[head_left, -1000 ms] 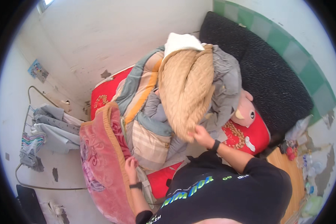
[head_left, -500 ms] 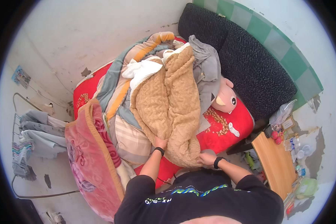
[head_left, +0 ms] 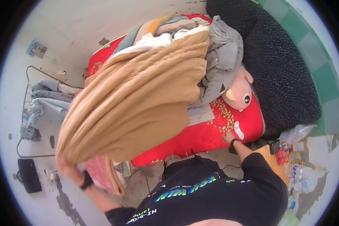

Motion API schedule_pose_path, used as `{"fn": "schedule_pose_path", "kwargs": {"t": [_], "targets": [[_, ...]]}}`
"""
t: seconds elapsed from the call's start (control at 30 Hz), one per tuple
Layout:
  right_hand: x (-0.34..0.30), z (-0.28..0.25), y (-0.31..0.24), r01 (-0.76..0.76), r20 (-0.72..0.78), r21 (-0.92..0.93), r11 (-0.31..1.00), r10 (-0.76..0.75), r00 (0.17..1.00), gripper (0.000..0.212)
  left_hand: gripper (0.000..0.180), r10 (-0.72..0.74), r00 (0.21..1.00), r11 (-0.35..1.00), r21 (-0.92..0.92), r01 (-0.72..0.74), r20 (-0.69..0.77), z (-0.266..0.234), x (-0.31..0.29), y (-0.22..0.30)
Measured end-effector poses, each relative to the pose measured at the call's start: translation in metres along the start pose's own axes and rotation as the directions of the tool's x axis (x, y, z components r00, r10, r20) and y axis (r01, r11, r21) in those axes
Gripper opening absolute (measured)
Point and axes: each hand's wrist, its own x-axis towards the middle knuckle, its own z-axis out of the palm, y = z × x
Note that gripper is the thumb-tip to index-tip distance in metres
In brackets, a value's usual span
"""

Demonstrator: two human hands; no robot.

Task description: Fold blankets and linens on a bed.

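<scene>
A large brown quilted blanket (head_left: 139,101) with a white underside fans out over the bed in long folds, blurred by motion. My left hand (head_left: 68,168), stretched far to the left, is closed on its near left edge. My right hand (head_left: 228,137) is curled in a fist at the near edge of the red bed cover (head_left: 203,133), apart from the blanket, and nothing shows in it. Beside that hand lies a small white sock-like piece (head_left: 238,130). Both wrists carry black bands.
A pink plush toy (head_left: 240,90) and grey crumpled fabric (head_left: 224,56) lie right of the blanket, before a dark headboard (head_left: 278,67). Clothes hang on a rack (head_left: 22,113) at left. A pink blanket (head_left: 100,173) shows below the brown one. A wooden table (head_left: 269,158) stands at right.
My left hand has swung far left and pulled the brown blanket open across the bed, over the striped quilt and pink blanket. My right hand has let go of the blanket and moved up right.
</scene>
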Motion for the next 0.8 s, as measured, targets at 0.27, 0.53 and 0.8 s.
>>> {"fn": "schedule_pose_path", "kwargs": {"t": [0.27, 0.53, 0.8], "targets": [[0.061, 0.008, -0.013, -0.068, 0.007, -0.097, 0.993, 0.069, 0.998, 0.020, 0.053, -0.534, 0.202, 0.555, -0.160, 0.816, -0.821, -0.182, -0.288, -0.197], [0.098, 0.090, -0.164, 0.376, 0.012, -0.188, 0.907, -0.380, 0.925, 0.017, 0.056, -0.673, 0.659, 0.478, 0.481, 0.735, -0.337, -0.189, -0.169, -0.372], [0.131, 0.097, -0.326, 0.449, -0.244, -0.133, 0.884, -0.468, 0.850, 0.025, 0.077, -0.235, 0.917, 0.747, 0.663, -0.041, 0.321, -0.005, 0.000, -0.351]]}}
